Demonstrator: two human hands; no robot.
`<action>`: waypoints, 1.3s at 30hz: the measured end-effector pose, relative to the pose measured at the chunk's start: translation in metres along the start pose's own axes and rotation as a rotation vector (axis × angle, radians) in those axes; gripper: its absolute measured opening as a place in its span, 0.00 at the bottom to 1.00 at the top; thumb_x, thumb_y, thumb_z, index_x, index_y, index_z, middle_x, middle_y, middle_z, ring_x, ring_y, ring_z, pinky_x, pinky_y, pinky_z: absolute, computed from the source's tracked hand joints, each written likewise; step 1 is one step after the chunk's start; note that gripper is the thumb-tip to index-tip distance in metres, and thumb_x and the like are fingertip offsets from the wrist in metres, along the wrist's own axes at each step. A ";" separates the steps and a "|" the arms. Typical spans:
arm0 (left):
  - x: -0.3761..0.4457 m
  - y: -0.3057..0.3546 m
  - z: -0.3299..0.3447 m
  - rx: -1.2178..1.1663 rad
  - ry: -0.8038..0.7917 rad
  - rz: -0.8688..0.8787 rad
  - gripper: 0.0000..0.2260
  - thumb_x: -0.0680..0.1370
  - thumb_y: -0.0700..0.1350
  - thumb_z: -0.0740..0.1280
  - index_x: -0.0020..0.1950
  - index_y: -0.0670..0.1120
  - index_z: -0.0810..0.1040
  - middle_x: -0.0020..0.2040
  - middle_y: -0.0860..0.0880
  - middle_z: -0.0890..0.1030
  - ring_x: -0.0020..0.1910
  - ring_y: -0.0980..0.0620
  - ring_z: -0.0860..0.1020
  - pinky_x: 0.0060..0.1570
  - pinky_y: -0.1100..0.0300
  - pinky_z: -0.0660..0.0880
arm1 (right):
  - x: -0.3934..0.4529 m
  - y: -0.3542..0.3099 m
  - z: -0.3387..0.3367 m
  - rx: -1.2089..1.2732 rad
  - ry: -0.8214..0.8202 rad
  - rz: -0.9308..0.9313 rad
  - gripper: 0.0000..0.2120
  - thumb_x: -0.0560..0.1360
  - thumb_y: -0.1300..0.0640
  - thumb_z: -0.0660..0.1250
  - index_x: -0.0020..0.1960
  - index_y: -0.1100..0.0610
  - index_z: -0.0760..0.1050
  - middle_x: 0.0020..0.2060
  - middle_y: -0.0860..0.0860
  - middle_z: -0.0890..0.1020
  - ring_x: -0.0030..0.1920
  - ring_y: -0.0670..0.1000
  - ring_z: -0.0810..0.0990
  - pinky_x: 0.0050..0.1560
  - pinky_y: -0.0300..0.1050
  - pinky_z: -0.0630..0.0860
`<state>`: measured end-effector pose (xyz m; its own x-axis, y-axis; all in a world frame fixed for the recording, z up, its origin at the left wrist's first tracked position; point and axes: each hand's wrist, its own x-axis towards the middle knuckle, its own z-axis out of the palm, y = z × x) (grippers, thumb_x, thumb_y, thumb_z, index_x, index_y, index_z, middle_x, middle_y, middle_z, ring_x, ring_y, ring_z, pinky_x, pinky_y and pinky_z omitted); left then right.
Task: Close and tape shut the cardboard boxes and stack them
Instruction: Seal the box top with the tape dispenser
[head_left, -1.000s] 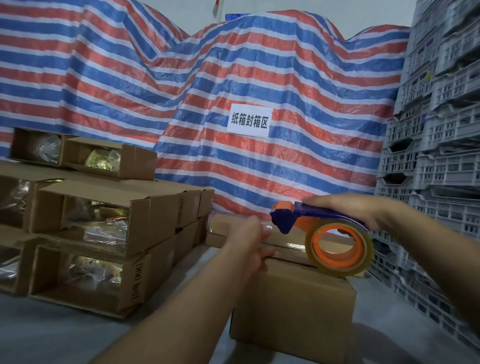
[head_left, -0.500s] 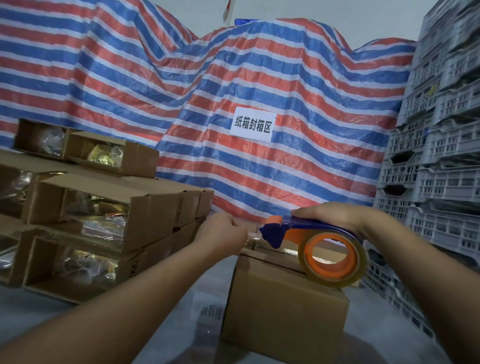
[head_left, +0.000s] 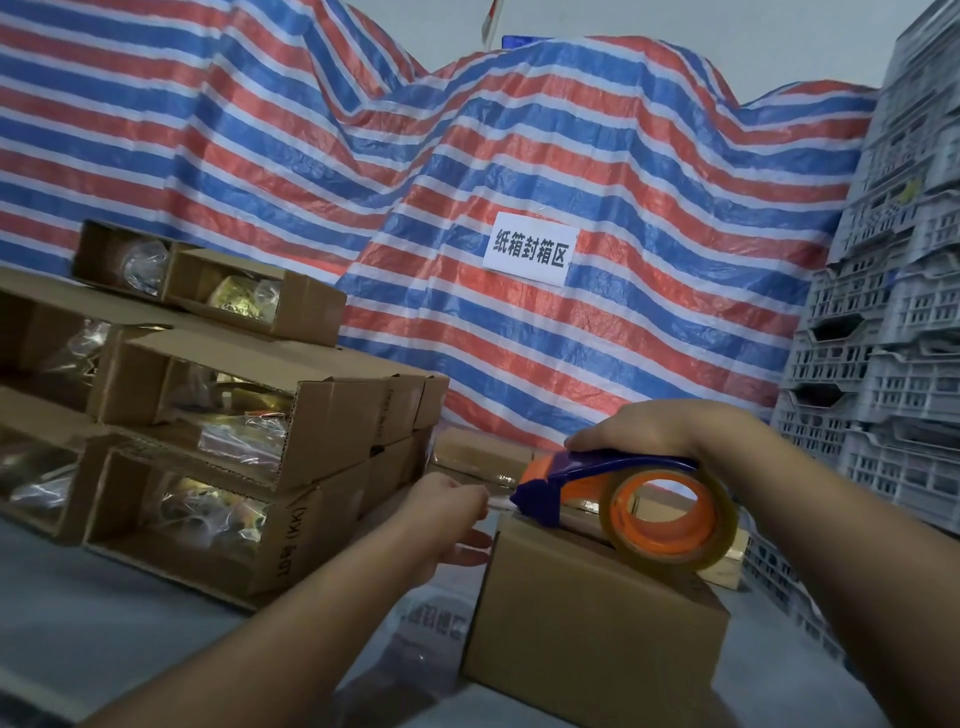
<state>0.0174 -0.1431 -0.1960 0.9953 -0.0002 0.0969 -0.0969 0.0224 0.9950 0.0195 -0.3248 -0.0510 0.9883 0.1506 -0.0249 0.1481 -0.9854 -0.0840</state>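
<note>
The left hand (head_left: 447, 512) hides its own fingertips and the tape end. The tape dispenser (head_left: 623, 499) covers the cardboard box (head_left: 597, 623) top seam. The open boxes (head_left: 218, 415) run off the left edge.

White paper sign (head_left: 530, 248) pinned on the red, white and blue striped tarp (head_left: 311, 156), centre of the frame, slightly right: black Chinese characters "纸箱封箱区". Lower left of centre, end face of the bottom open cardboard box (head_left: 291, 540) in the stack: black print running sideways, "(KK)" readable, the larger marks next to it look like "10号" but are not certain. The box above (head_left: 343, 426) has faint sideways print on its end, too blurred to read. A dim mirrored print shows on the grey surface (head_left: 130, 623) at lower centre, unreadable.
</note>
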 end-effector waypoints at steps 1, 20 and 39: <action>0.000 -0.001 0.000 -0.018 0.002 -0.010 0.06 0.81 0.41 0.63 0.56 0.41 0.74 0.51 0.44 0.78 0.42 0.48 0.81 0.26 0.64 0.76 | 0.002 -0.001 0.000 -0.014 -0.006 -0.007 0.18 0.81 0.37 0.56 0.48 0.48 0.78 0.29 0.42 0.83 0.29 0.39 0.81 0.45 0.40 0.74; 0.004 -0.024 0.009 0.162 -0.030 -0.136 0.10 0.80 0.52 0.63 0.56 0.47 0.72 0.50 0.45 0.77 0.46 0.51 0.77 0.34 0.62 0.74 | 0.001 -0.001 0.001 0.037 -0.047 -0.069 0.14 0.84 0.44 0.55 0.53 0.48 0.76 0.31 0.41 0.83 0.31 0.38 0.81 0.33 0.28 0.74; 0.008 -0.009 0.012 0.107 -0.133 -0.062 0.12 0.78 0.54 0.63 0.51 0.46 0.77 0.42 0.48 0.74 0.33 0.54 0.66 0.30 0.62 0.62 | 0.017 0.012 0.003 0.154 -0.044 -0.084 0.08 0.82 0.49 0.62 0.51 0.51 0.77 0.47 0.46 0.83 0.45 0.44 0.81 0.54 0.37 0.78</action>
<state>0.0262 -0.1558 -0.2039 0.9909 -0.1309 0.0298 -0.0416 -0.0883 0.9952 0.0379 -0.3338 -0.0551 0.9696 0.2387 -0.0543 0.2195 -0.9458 -0.2394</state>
